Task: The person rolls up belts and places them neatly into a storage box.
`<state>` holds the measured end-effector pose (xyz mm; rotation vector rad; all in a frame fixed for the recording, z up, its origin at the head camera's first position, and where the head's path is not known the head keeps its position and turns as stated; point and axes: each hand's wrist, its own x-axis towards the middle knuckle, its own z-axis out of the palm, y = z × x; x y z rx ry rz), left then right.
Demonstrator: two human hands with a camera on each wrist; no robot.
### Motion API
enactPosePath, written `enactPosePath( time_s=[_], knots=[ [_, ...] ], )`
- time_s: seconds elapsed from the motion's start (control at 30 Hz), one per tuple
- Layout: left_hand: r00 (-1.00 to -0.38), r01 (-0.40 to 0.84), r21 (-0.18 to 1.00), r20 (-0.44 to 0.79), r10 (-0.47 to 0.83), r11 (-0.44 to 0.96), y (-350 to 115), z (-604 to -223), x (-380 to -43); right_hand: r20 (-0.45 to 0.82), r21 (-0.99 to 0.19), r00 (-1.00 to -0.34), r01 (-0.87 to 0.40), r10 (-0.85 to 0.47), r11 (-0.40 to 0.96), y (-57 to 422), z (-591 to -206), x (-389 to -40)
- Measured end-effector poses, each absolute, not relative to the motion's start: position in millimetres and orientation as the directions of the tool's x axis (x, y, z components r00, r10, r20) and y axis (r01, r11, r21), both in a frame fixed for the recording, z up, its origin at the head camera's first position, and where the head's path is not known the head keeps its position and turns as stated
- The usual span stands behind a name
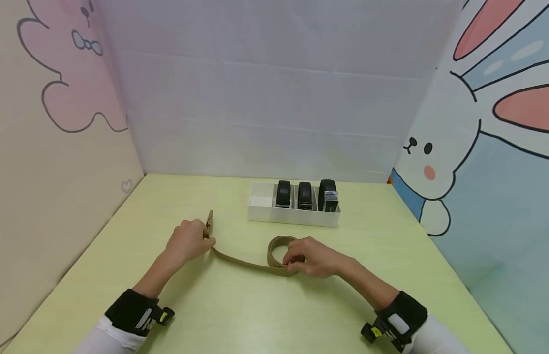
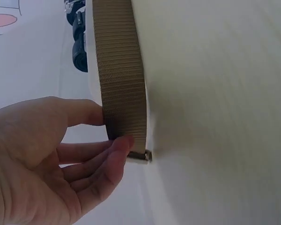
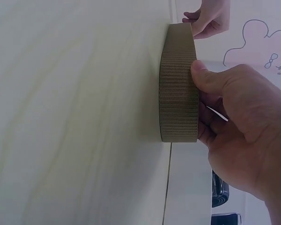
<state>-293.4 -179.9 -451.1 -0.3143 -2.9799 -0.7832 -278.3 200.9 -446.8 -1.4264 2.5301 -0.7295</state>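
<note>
A tan webbing belt (image 1: 248, 264) stands on its edge on the table, one end rolled into a coil and the rest stretched out to the left. At the buckle end, my left hand (image 1: 189, 240) pinches the strap between thumb and fingers; a bit of the metal buckle (image 2: 139, 157) shows past the fingertips in the left wrist view. My right hand (image 1: 316, 256) grips the near side of the coil (image 1: 274, 248), thumb on the outside and fingers reaching behind the band. In the right wrist view the ribbed strap (image 3: 179, 89) runs away toward the left hand.
Behind the hands stands a white divided box (image 1: 292, 216) with three rolled black belts (image 1: 305, 195) in it; its left compartment shows bare. Printed side walls (image 1: 500, 206) and a pale back wall (image 1: 265, 108) enclose the yellow table (image 1: 239, 314).
</note>
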Motion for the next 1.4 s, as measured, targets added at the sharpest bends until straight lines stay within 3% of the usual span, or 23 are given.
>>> enactPosePath(
  time_s=[0.23,0.53,0.87,1.03,1.23,1.4],
  knots=[
    [-0.923,0.370,0.533,0.115,0.368,0.761,-168.9,-454.9,-296.1,0.162,-0.442,-0.478,-0.817,-0.863,0.370,191.0,-447.6,-275.7],
    [-0.838,0.527,0.518,0.186,0.513,0.673,-118.6,-461.3,-326.0,0.235,-0.334,-0.388,-0.893,-0.891,0.301,172.5,-450.1,-272.7],
    [-0.741,0.661,0.470,0.288,0.606,0.585,-75.4,-465.7,-342.3,0.224,-0.338,-0.409,-0.884,-0.885,0.323,168.0,-448.2,-272.9],
    [-0.685,0.725,0.411,0.343,0.643,0.553,-83.9,-453.1,-316.6,0.228,-0.328,-0.421,-0.882,-0.878,0.338,167.9,-450.4,-273.4],
    [-0.554,0.802,0.420,0.256,0.792,0.425,-94.7,-442.6,-275.5,0.235,-0.339,-0.457,-0.866,-0.858,0.368,165.7,-452.1,-274.3],
    [-0.561,0.804,0.392,0.249,0.790,0.448,-87.8,-448.8,-258.4,0.244,-0.396,-0.530,-0.819,-0.812,0.416,160.5,-453.6,-273.0]
  ],
)
